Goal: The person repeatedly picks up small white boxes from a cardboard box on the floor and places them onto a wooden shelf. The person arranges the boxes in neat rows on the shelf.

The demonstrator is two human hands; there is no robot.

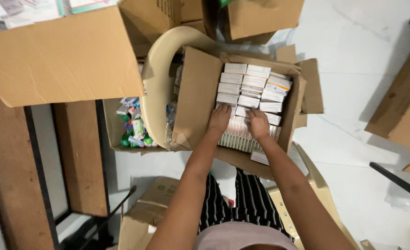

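Two bare arms reached out from me over my striped trousers (223,203) and a tan plastic chair (306,203). My left hand (219,118) and my right hand (258,124) lay side by side, palms down, inside an open cardboard box (196,95). The fingers of both were pressed flat on a row of small white cartons (236,132) standing on edge at the near end of the box; I could not tell whether they gripped any. Beyond them, more white cartons (253,85) lay stacked flat, filling the far part. The box rested on a cream plastic chair (161,74). Left of it sat another box holding colourful packets (131,127). Farther off stood more cardboard boxes (260,16) on the white floor (353,69).
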